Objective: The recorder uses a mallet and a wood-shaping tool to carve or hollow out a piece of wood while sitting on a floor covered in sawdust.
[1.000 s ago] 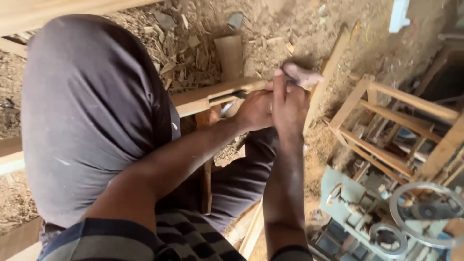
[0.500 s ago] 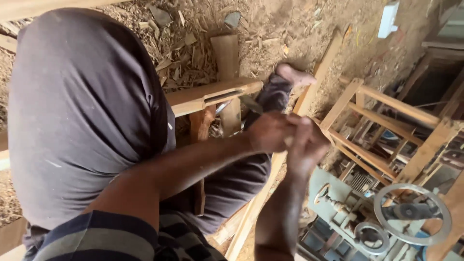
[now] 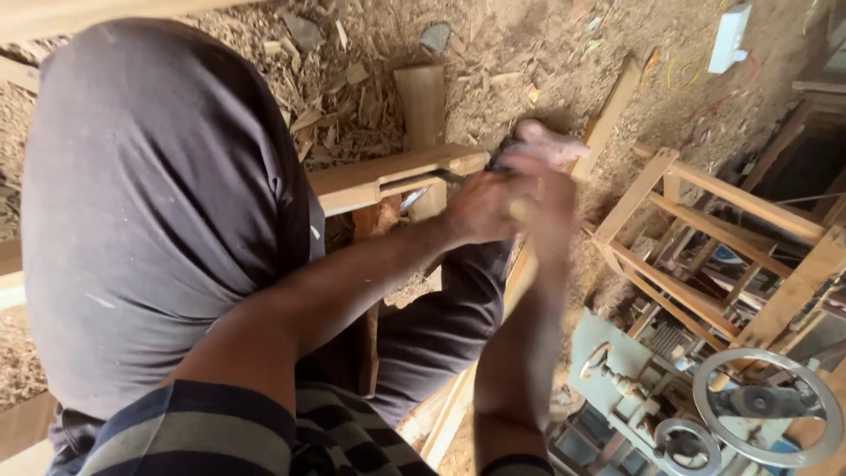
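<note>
My left hand is closed around a chisel with a yellowish handle; its metal blade points into a cut notch at the end of a pale wooden beam. Just right of that fist, at the handle's end, my right hand is blurred by motion, its fingers stretched out and nothing visible in it. The beam runs under my raised leg in grey trousers. My bare foot rests beyond the beam's end.
Wood shavings cover the dirt floor, with a short plank lying behind the beam. A bare wooden frame stands at right. A grey machine with a handwheel sits at bottom right. A white socket box lies at top right.
My right hand dropped down and away from the beam half a second ago and has now swung back up against the chisel handle. The left hand stays at the notch.
</note>
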